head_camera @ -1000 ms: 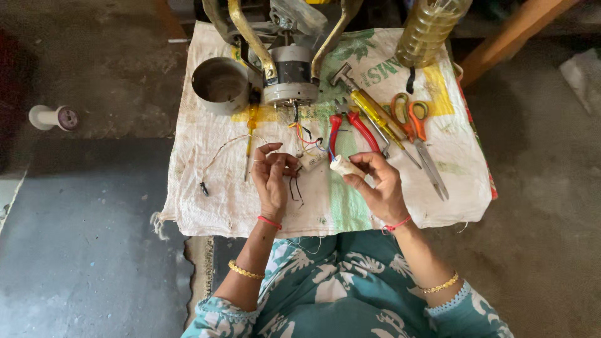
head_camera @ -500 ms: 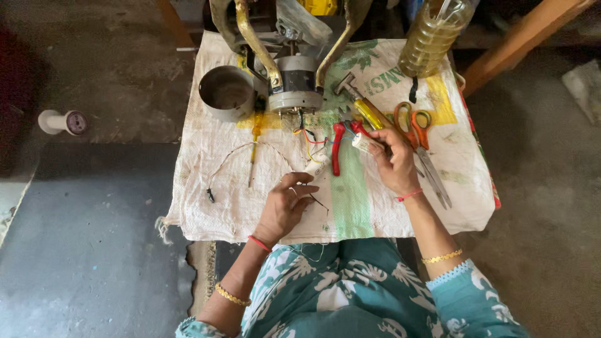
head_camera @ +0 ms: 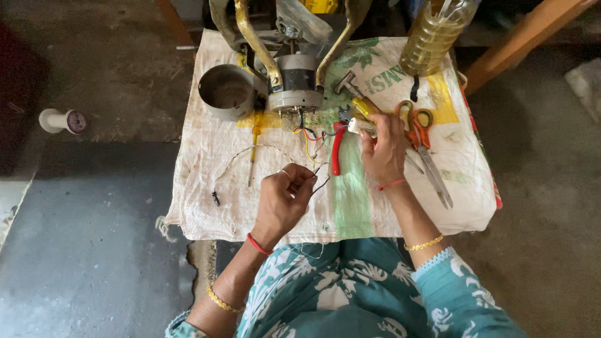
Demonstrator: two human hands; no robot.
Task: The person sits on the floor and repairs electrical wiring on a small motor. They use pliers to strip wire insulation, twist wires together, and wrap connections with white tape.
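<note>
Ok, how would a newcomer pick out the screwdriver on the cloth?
Start at the motor at the white cloth's far edge. The screwdriver lies just below the metal cup, the only yellow-handled tool left of the wires.

A woven sack (head_camera: 206, 206) is covering the work surface. A metal cup (head_camera: 226, 92) is sitting near its far left corner. Orange-handled scissors (head_camera: 424, 141) are lying toward the right edge. A bottle of yellow liquid (head_camera: 432, 37) is standing at the far edge. A thread spool (head_camera: 62, 121) is lying on the floor, left.
</note>
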